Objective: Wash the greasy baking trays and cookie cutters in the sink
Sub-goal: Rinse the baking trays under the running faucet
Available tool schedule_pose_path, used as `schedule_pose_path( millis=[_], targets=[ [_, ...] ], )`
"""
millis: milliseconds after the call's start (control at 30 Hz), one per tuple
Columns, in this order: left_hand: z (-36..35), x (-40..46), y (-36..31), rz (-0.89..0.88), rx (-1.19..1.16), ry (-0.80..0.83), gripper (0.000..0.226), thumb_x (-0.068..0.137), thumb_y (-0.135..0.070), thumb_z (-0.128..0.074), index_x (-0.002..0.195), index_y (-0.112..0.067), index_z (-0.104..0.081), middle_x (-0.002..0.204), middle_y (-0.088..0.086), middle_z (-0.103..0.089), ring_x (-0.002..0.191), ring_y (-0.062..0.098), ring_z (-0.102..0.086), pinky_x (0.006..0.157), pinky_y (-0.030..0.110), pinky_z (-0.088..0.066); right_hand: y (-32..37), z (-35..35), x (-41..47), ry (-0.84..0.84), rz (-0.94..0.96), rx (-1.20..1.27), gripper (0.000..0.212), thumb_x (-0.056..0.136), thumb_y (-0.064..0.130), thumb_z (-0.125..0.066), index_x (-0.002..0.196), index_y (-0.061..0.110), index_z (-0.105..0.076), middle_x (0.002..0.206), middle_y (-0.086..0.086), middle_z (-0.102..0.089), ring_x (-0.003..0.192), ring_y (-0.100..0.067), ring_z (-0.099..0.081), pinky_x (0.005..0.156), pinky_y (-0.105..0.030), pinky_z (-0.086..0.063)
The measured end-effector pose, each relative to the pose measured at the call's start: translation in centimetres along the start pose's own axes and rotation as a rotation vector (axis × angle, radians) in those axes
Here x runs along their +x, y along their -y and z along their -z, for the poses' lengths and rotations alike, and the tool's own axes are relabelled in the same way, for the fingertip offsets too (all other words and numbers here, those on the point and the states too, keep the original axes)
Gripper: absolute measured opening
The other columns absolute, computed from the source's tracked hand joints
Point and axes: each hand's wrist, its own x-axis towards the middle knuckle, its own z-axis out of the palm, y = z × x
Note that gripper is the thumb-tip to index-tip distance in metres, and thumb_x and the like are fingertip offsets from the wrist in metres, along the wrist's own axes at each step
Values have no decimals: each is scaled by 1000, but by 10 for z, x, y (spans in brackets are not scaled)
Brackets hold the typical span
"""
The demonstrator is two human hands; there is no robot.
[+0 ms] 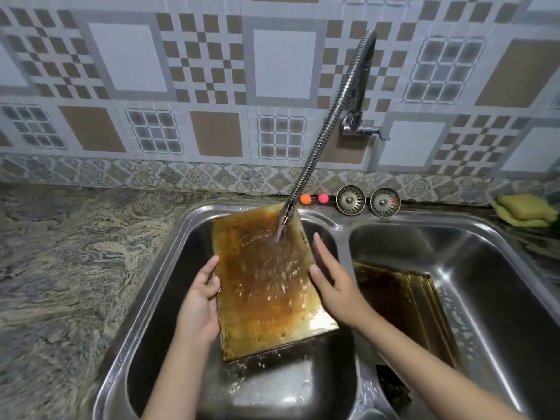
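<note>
We see a flat rectangular baking tray (266, 286), its metal coated in a patchy amber-brown grease film, held tilted over the left basin of a double stainless steel sink (342, 225). A ribbed, flexible chrome tap (330, 116) bends down from the wall, and its nozzle sits over the tray's far right corner; water (272, 268) spreads across the tray in glittering streaks and splashes off the near edge into the basin below.

Our left hand (201, 301) grips the tray's left long edge, with the thumb lying on the greasy face and the fingers curled underneath. Our right hand (333, 280) lies along the right long edge with fingers straight and close together, the palm seeming to press the rim; we cannot tell whether the fingertips touch it.

In the right basin, a stack of more trays (403, 301) leans, dark and brown-stained, their thin brassy rims fanned out in parallel lines.

On the back ledge stand two round perforated metal strainers (350, 200), and just left of them an orange ball (305, 199) and a pink ball (323, 198). A yellow-green sponge (525, 210) lies at the far right. The counter (75, 253) is swirled grey-and-beige stone, and the wall carries patterned square tiles (212, 86).
</note>
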Motion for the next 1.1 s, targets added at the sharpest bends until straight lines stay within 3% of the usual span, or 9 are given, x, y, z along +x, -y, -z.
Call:
schedule_pose_path(
  millis=[267,333,400,533,600,733,800,933,1100],
  targets=[
    [-22,-27,6,75,138,1,35,101,-8,-30,114,-21,-59,104,5,-65,95,21,-61,70,39,-48,34,2,-40,-44,-203,593,45,95,36,-48,137,45,-36,146,15,-41,131,-5,-44,111,-33,-35],
    [-31,-33,14,67,179,38,34,101,-8,-31,115,-18,-61,111,5,-65,105,21,-59,84,42,-49,41,16,-50,-112,-221,633,44,99,24,-44,142,33,-37,140,16,-47,118,3,-52,102,-22,-43],
    [-42,-34,28,53,243,111,33,100,-8,-36,117,-19,-62,121,7,-63,116,22,-56,96,42,-46,46,36,-59,-186,-229,640,45,99,17,-42,143,25,-39,143,8,-47,123,-5,-51,108,-30,-39],
    [-76,-44,60,-54,535,265,24,97,-12,-47,114,-21,-61,125,4,-61,99,8,-56,92,32,-43,51,98,-75,-359,-213,635,47,98,9,-42,144,17,-38,143,-2,-48,129,-17,-48,111,-37,-35],
    [-92,-49,76,-121,666,353,22,95,-14,-52,108,-30,-60,130,2,-57,109,6,-53,97,26,-38,50,135,-81,-426,-160,491,49,98,9,-43,146,15,-34,146,-1,-44,132,-14,-43,114,-34,-32],
    [-114,-46,122,-60,875,469,32,91,-27,-59,123,-31,-55,142,-2,-43,131,11,-37,107,29,-33,36,190,-85,-441,-131,-20,52,100,13,-45,149,17,-28,147,8,-35,132,0,-31,95,6,-22],
    [-123,-37,143,-14,948,476,40,88,-35,-62,127,-33,-52,151,1,-31,141,14,-25,115,40,-26,21,200,-82,-379,-162,-231,56,100,18,-44,151,23,-22,141,-5,-49,129,-16,-46,100,-13,-37],
    [-128,-20,179,40,891,378,36,91,-15,-55,117,-39,-54,148,6,-39,137,18,-34,115,40,-28,-18,189,-73,-127,-253,-732,65,99,28,-39,152,32,-1,86,-15,-68,74,-31,-64,62,-34,-46],
    [-120,-22,189,96,698,314,59,91,7,-43,112,-44,-61,140,-3,-49,126,13,-48,103,27,-38,-63,146,-60,116,-346,-741,66,99,27,-37,153,23,2,137,-17,-51,116,-34,-55,88,-41,-46]
  ],
)
